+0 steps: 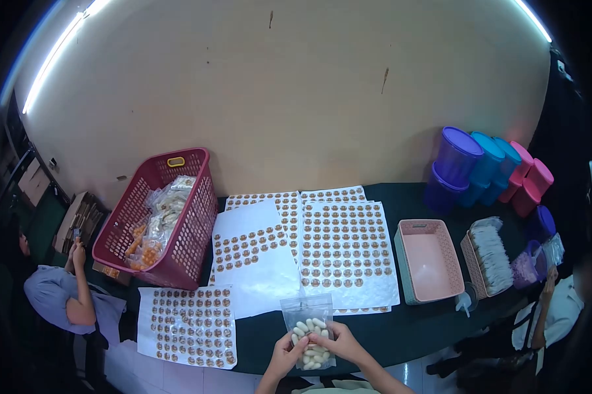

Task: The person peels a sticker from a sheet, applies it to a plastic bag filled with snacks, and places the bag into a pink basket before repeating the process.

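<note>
A clear zip bag (pixel 309 320) filled with pale, oblong pieces is held upright in front of me at the table's front edge. My left hand (pixel 288 351) grips its left side, and my right hand (pixel 340 345) grips the right side. Both thumbs press together on the bag's front, where a small reddish-brown patch shows partly between them. Just behind the bag lie sheets of round brown stickers (pixel 342 246), one of them partly peeled to bare white backing (pixel 263 285). Another sticker sheet (pixel 188 325) lies to the left of my hands.
A maroon basket (pixel 194 243) holding filled bags stands at left. To the right are a pink-and-green basket (pixel 434 253), a basket of packets (pixel 489 256) and stacked coloured canisters (pixel 460 154). One person (pixel 73 299) is at left, another (pixel 555 312) at right.
</note>
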The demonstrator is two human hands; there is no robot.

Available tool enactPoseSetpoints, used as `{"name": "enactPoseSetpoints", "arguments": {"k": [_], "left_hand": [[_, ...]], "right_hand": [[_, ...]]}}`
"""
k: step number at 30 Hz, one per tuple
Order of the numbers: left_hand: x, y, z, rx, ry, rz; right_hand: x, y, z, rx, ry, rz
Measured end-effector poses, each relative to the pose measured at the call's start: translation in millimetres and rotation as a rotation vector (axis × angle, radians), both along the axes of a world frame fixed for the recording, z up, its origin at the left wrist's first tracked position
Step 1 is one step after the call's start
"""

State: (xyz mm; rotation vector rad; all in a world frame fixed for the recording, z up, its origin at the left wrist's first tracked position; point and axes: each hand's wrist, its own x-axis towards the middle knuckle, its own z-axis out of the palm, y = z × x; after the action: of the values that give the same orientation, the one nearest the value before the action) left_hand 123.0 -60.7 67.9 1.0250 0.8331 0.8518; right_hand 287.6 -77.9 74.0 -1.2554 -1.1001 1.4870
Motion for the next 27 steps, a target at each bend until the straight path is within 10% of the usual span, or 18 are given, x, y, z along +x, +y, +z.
{"name": "enactPoseSetpoints", "arguments": {"k": [23, 27], "left_hand": [[1.6, 24.2, 7.9, -0.003, -0.029, 0.073], [18.7, 24.6, 6.9, 0.038, -0.050, -0.056]], "right_hand": [[-2.7, 1.6, -2.6, 0.076, -0.206, -0.055], [15.9, -0.9, -6.0, 0.057, 0.105, -0.154]]}}
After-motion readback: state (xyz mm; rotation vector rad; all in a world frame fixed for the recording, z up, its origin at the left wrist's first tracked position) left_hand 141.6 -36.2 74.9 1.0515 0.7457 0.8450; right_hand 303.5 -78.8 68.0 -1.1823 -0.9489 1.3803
